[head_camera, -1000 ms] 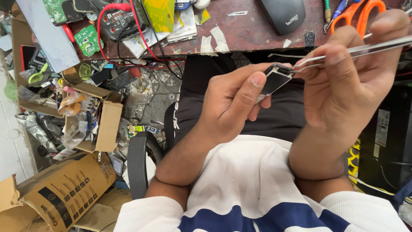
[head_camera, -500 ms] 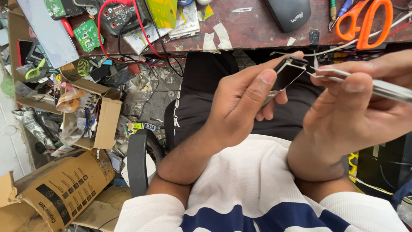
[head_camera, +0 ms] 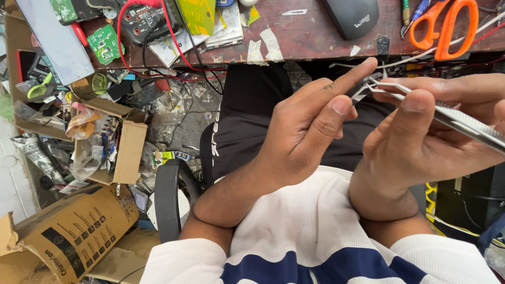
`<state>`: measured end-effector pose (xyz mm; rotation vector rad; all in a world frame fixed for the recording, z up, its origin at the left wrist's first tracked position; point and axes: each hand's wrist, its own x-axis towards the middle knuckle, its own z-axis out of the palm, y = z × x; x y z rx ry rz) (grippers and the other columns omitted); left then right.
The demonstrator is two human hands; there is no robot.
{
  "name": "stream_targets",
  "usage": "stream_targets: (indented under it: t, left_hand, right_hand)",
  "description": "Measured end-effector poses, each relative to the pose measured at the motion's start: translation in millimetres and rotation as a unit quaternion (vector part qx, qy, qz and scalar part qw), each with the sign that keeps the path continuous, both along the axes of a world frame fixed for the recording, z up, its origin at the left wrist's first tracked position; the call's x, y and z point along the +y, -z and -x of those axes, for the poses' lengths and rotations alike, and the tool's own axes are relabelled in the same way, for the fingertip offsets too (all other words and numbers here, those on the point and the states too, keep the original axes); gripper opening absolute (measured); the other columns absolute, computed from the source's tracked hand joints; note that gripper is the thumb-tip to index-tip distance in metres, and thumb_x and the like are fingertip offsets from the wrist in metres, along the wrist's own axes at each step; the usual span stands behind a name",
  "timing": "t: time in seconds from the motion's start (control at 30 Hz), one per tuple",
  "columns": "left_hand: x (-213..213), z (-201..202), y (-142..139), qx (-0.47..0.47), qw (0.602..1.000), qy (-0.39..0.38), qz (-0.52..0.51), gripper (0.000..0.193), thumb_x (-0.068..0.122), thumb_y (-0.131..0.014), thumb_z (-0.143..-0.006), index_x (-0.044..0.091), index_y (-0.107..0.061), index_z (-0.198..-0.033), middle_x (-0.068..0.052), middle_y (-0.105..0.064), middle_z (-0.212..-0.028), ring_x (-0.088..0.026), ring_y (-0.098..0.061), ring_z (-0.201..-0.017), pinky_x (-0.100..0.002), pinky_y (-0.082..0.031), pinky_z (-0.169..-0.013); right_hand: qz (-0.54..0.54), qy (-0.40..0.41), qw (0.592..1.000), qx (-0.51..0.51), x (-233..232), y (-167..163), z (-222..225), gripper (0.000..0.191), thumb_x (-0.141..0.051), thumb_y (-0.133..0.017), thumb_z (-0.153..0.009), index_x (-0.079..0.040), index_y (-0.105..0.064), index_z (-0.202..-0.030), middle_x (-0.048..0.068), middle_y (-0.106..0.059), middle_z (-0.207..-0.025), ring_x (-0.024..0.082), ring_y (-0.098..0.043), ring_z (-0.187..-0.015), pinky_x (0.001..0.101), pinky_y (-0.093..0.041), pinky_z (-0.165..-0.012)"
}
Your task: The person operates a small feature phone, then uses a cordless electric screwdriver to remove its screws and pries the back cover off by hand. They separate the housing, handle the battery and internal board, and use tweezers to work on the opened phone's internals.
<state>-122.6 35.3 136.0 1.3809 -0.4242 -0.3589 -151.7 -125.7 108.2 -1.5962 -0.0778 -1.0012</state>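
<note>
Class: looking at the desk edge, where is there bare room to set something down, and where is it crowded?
Bare wood lies between the paper scraps and the mouse. The desk's left end, around the meter and circuit board, is crowded; so is the scissors corner.

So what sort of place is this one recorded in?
Most likely a small electronics repair bench: a multimeter with red leads and green circuit boards lie on the worn desk, and the right hand holds metal tweezers.

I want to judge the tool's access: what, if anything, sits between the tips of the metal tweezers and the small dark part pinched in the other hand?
Nothing visible does. The silver metal tweezers in the right hand meet the small dark part pinched by the left hand.
</note>
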Motion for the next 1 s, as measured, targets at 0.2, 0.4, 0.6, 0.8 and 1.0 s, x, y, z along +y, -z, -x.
stream_targets:
  t: [0.2,0.4,0.6,0.8,1.0]
  left_hand:
    - [-5,0,5,-0.083,0.994,-0.031,-0.065,0.039,0.030,-0.049,-0.125,0.009,-0.048,-0.157,0.000,-0.054,-0.089,-0.006,-0.050,-0.076,-0.019,-0.048,-0.074]
    - [-15,4,11,-0.125,0.989,-0.079,-0.017,0.038,0.027,-0.052,-0.121,0.011,-0.042,-0.154,-0.003,-0.058,-0.113,-0.010,-0.052,-0.089,-0.021,-0.046,-0.081]
    - [-18,5,20,-0.185,0.975,-0.108,-0.065,0.043,0.025,-0.061,-0.122,0.015,-0.040,-0.159,0.000,-0.055,-0.114,-0.008,-0.050,-0.096,-0.019,-0.046,-0.086]
    - [-18,5,25,-0.213,0.963,-0.143,-0.087,0.048,0.021,-0.066,-0.116,0.014,-0.042,-0.156,-0.003,-0.053,-0.123,-0.009,-0.051,-0.095,-0.019,-0.047,-0.084]
    - [-23,2,25,-0.290,0.921,-0.228,-0.125,0.058,0.015,-0.076,-0.109,0.013,-0.042,-0.156,-0.006,-0.052,-0.123,-0.014,-0.052,-0.102,-0.023,-0.048,-0.084]
  right_hand:
    - [0.037,0.023,0.999,-0.004,-3,5,2,0.042,-0.008,-0.075,-0.114,0.004,-0.038,-0.129,0.018,-0.063,-0.110,0.031,-0.078,-0.084,0.0344,-0.068,-0.077]
    - [0.108,0.067,0.992,0.012,-4,10,10,0.045,-0.006,-0.074,-0.114,0.003,-0.034,-0.131,0.019,-0.064,-0.114,0.031,-0.079,-0.086,0.0320,-0.068,-0.078]
    - [0.116,0.100,0.984,0.092,-4,5,15,0.033,-0.006,-0.072,-0.113,0.010,-0.045,-0.119,0.019,-0.074,-0.104,0.030,-0.080,-0.086,0.0269,-0.065,-0.077]
    - [0.067,0.063,0.996,-0.005,9,-2,3,0.040,-0.008,-0.076,-0.110,-0.001,-0.038,-0.122,0.014,-0.061,-0.111,0.030,-0.080,-0.087,0.0333,-0.067,-0.079]
    - [0.173,0.048,0.984,0.004,11,-7,12,0.048,-0.001,-0.069,-0.113,-0.013,-0.026,-0.131,0.012,-0.053,-0.126,0.033,-0.080,-0.097,0.0328,-0.066,-0.086]
